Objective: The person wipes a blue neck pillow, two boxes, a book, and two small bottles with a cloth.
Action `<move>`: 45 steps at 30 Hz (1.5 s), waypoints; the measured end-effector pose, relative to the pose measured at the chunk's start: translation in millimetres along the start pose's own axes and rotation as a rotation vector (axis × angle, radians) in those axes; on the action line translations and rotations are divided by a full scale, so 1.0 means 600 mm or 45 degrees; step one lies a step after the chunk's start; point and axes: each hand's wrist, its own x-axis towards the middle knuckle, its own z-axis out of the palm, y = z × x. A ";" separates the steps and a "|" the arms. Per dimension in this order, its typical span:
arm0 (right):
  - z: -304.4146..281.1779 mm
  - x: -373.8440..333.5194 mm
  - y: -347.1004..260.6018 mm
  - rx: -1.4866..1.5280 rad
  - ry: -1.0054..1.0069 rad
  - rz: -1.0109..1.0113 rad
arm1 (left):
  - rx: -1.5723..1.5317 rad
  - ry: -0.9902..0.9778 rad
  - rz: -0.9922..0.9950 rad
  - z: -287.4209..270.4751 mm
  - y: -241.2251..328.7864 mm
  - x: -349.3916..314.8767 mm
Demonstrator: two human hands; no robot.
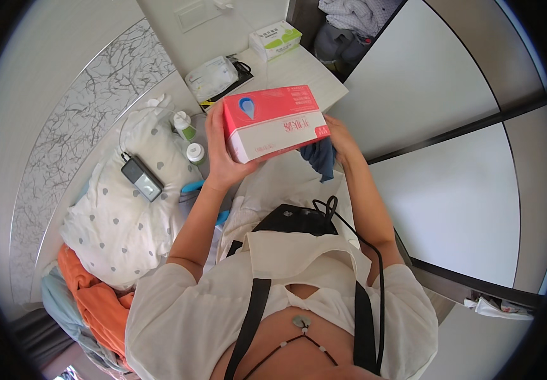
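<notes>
Pink-and-white box (275, 124) between left fingers (214, 130) and right fingers (336, 128), in the grasp of both

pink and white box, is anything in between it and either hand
Nothing visible stands between the left hand and the pink and white box. At the box's right end, a dark blue cloth hangs by the right hand; whether it is caught between them is hidden.
</notes>
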 end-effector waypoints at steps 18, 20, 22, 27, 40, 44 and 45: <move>-0.070 0.018 0.013 -0.204 0.095 0.083 | 0.276 -0.107 -0.313 0.041 -0.145 -0.138; -0.068 0.017 0.014 -0.188 0.090 0.079 | 0.255 -0.091 -0.321 0.045 -0.150 -0.142; -0.067 0.019 0.015 -0.191 0.072 0.084 | 0.301 -0.111 -0.351 0.049 -0.163 -0.149; -0.069 0.034 0.020 -0.143 0.104 0.005 | 0.411 -0.051 -0.226 0.037 -0.140 -0.144; -0.096 0.105 0.002 -0.060 0.218 -0.008 | -0.418 0.030 -0.480 0.168 -0.118 0.028; -0.116 0.154 -0.006 0.022 0.261 0.010 | -0.338 -0.020 -0.497 0.238 -0.162 0.090; -0.117 0.171 -0.011 0.023 0.273 0.015 | -0.280 -0.017 -0.484 0.259 -0.180 0.101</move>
